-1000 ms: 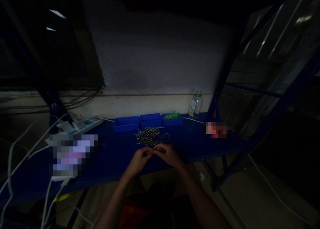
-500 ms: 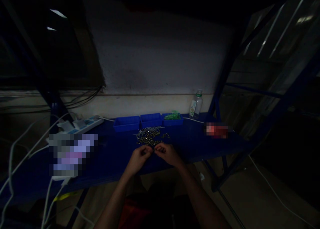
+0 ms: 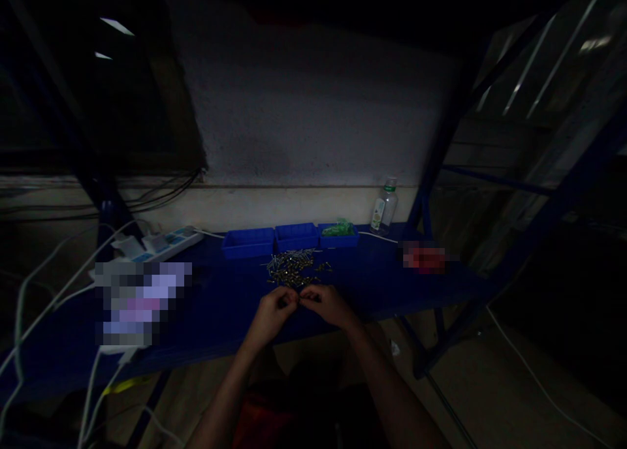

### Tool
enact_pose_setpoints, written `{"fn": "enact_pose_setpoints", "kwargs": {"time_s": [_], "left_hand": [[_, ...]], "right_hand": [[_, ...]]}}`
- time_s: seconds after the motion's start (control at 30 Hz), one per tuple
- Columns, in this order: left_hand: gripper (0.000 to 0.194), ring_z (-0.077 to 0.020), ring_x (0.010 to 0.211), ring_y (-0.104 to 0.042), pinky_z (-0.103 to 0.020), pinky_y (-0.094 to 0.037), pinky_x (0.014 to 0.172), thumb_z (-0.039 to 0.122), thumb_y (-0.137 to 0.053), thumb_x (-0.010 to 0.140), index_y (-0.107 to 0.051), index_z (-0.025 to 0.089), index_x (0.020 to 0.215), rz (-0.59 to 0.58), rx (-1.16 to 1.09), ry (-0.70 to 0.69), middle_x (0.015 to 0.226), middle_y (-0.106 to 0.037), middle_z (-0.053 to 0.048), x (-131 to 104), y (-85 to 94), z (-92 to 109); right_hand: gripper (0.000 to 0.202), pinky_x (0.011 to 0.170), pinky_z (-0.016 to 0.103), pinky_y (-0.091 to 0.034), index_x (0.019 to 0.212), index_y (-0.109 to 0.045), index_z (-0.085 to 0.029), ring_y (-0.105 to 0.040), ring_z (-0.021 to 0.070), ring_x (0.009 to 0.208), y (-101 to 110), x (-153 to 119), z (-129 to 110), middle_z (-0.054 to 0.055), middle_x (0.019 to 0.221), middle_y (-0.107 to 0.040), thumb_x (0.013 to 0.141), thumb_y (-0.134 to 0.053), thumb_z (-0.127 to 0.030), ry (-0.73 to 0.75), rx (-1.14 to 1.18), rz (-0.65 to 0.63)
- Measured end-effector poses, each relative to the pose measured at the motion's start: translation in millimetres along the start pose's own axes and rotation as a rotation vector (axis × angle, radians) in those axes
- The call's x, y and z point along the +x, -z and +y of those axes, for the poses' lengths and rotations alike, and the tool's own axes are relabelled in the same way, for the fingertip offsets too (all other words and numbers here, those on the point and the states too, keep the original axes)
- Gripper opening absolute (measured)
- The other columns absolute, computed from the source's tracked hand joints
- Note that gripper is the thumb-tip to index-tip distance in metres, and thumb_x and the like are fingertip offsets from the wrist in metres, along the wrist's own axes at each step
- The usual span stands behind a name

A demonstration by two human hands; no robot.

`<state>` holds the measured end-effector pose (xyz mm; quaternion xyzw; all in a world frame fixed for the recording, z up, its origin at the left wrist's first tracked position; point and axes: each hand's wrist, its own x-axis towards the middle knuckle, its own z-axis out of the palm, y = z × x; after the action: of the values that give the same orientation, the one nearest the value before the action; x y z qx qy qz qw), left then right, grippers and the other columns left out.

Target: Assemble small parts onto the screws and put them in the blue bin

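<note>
A loose pile of small metal parts (image 3: 291,266), some brass-coloured and some like silvery screws, lies on the blue table (image 3: 215,305). Just in front of the pile, my left hand (image 3: 277,305) is closed, thumb and index finger pinched together. My right hand (image 3: 326,303) pinches from the other side, its fingertips meeting those of the left. Whatever sits between the fingertips is too small and dark to make out. Behind the pile stand three blue bins in a row: the left bin (image 3: 248,243), the middle bin (image 3: 296,237) and the right bin (image 3: 339,240), which holds green plastic (image 3: 341,227).
A clear bottle (image 3: 384,207) stands at the back right, near a blurred red object (image 3: 424,258). On the left are a white power strip (image 3: 176,243) with cables and a blurred purple-and-grey object (image 3: 147,302). Blue frame posts rise on both sides.
The fingertips of both hands have come closer together and now meet. My right hand has shifted slightly left and down.
</note>
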<state>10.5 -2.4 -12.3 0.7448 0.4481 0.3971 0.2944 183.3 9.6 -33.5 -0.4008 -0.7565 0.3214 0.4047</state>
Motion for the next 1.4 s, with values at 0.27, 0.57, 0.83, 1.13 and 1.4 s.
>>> {"fn": "enact_pose_setpoints", "kwargs": {"time_s": [0.27, 0.57, 0.83, 1.13, 1.4], "left_hand": [[0.012, -0.0155, 0.072, -0.055, -0.025, -0.042, 0.068, 0.022, -0.049, 0.076, -0.06, 0.017, 0.076, 0.004, 0.065, -0.025, 0.077, -0.06, -0.003, -2, -1.6, 2], [0.011, -0.015, 0.068, -0.055, -0.024, -0.04, 0.064, 0.02, -0.047, 0.077, -0.059, 0.018, 0.077, -0.036, 0.239, -0.041, 0.074, -0.059, -0.001, 0, -11.6, -1], [0.018, -0.017, 0.073, -0.057, -0.026, -0.041, 0.069, 0.025, -0.046, 0.08, -0.063, 0.018, 0.085, -0.025, 0.229, -0.035, 0.081, -0.062, -0.004, 0, -9.9, 1], [0.016, -0.0186, 0.069, -0.057, -0.025, -0.037, 0.061, 0.03, -0.048, 0.08, -0.061, 0.02, 0.078, 0.14, 0.514, -0.017, 0.078, -0.062, -0.004, 13, 15.6, 0], [0.036, -0.0249, 0.084, -0.06, -0.029, -0.042, 0.066, 0.039, -0.038, 0.086, -0.063, 0.016, 0.096, 0.262, 0.947, 0.208, 0.099, -0.062, -0.014, 102, 82.9, -33]], "right_hand": [[0.017, 0.071, 0.025, -0.045, 0.089, -0.064, -0.019, -0.061, 0.0136, 0.078, 1, 1, 4, 0.0, 0.083, -0.067, 0.079, -0.057, -0.031, -0.025, 0.082, 0.034], [0.017, 0.063, 0.022, -0.043, 0.084, -0.063, -0.017, -0.057, 0.0115, 0.069, 6, -1, 4, 0.0, 0.077, -0.064, 0.075, -0.062, -0.032, -0.044, 0.141, 0.072], [0.018, 0.07, 0.024, -0.045, 0.087, -0.064, -0.018, -0.059, 0.0131, 0.075, 8, -2, 1, 0.001, 0.083, -0.065, 0.077, -0.06, -0.032, -0.046, 0.195, 0.055], [0.019, 0.072, 0.026, -0.047, 0.092, -0.062, -0.018, -0.061, 0.0143, 0.079, 4, 1, 2, 0.003, 0.086, -0.066, 0.08, -0.055, -0.031, -0.042, 0.132, 0.161], [0.013, 0.067, 0.024, -0.046, 0.088, -0.062, -0.019, -0.062, 0.0134, 0.074, 0, 0, 0, 0.002, 0.079, -0.066, 0.081, -0.054, -0.027, -0.027, 0.018, 0.126]]}}
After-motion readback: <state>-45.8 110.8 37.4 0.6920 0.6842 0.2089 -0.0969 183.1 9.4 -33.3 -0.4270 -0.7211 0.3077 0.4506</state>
